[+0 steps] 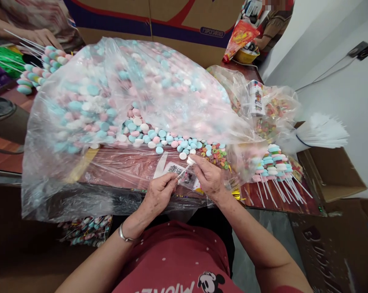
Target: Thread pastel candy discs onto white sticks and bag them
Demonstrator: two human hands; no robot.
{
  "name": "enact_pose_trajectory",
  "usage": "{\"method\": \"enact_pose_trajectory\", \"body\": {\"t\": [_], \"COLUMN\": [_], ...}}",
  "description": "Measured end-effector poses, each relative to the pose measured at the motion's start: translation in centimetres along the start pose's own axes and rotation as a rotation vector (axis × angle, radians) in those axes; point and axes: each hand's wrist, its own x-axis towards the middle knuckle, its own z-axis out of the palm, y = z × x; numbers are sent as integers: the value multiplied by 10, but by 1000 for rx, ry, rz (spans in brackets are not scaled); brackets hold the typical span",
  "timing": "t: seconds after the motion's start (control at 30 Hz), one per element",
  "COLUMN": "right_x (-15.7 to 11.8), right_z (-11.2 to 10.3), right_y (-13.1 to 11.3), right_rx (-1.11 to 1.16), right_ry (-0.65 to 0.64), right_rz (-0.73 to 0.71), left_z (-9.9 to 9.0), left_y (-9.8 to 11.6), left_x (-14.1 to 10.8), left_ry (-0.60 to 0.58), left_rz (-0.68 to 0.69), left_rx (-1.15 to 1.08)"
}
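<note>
Near the table's front edge, my left hand (161,191) is closed on a thin white stick (183,173) that slants up to the right. At its upper end, my right hand (209,176) pinches a white candy piece (190,160). Just beyond my hands lie loose pink, blue and white candies (162,138), spilling from a big clear plastic bag (171,97). Small coloured rings (216,154) lie beside my right hand. A printed card (173,167) is partly hidden behind my fingers.
Finished-looking candy skewers (275,165) lie at the right, near a bundle of white sticks (323,132) and a cardboard box (338,175). A dark container (7,122) stands at the left. Another person's hand (45,38) is near more skewers (34,75) at the back left.
</note>
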Motion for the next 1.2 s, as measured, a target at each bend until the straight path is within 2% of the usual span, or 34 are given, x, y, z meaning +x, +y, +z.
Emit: {"method": "enact_pose_trajectory", "body": {"t": [0.1,0.27,0.33,0.43,0.57,0.6,0.67,0.77,0.9,1.1,1.2], "right_x": [-5,-21,-24,-21,-10,-8,-5,-5,-8,-14,-11], "right_z": [7,33,36,19,-25,-35,-46,-47,-41,-42,-46], "right_y": [-2,-11,-17,-19,3,11,26,35,31,32,36], "right_rx": [-15,-32,-43,-81,-333,-429,-593,-790,-908,-865,-734], "right_ry": [-22,-129,-150,-95,62,47,-88,-247,-307,-358,-296], "right_rz": [-15,-74,-66,-5,90,94,98,65,-17,-24,10], "left_z": [-1,-2,-3,-3,-3,-3,-3,-3,-4,-5,-4], "left_y": [1,5,6,3,-2,-2,-1,2,5,6,7], "left_x": [0,0,0,-1,-2,-2,-2,-2,-1,-2,-2], "left_ry": [15,36,57,74,62,56,51,47,42,35,38], "left_rz": [-1,11,-13,-85,-109,-103,-90,-77,-55,-44,-33], "left_rx": [-8,-7,-41,-138,-165,-150,-117,-89,-61,-32,-32]}}
